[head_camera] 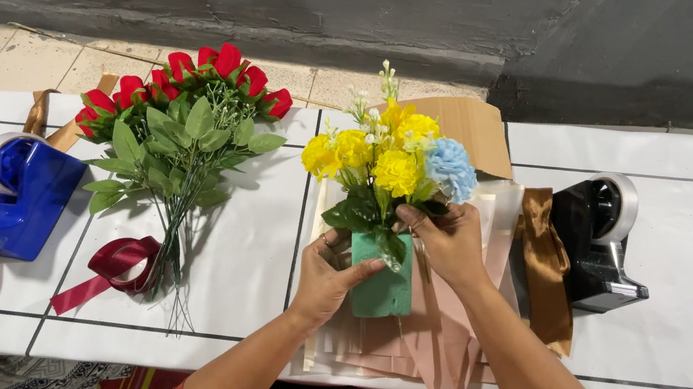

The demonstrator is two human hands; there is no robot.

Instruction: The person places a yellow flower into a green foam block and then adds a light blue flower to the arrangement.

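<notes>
Gripping green foam block [383, 287] with my left hand [326, 277], fingers wrapped round its left side, thumb across front. My right hand [448, 243] pinches stems just above block, under yellow and blue flowers [398, 161]. Block sits at table centre on pale pink wrapping sheets [434, 343]. Red rose bunch [184, 128] lies left, dark red ribbon [114, 266] at its stems. Blue tape dispenser [20, 194] far left, black tape dispenser [602, 241] right, beside brown ribbon [548, 270].
</notes>
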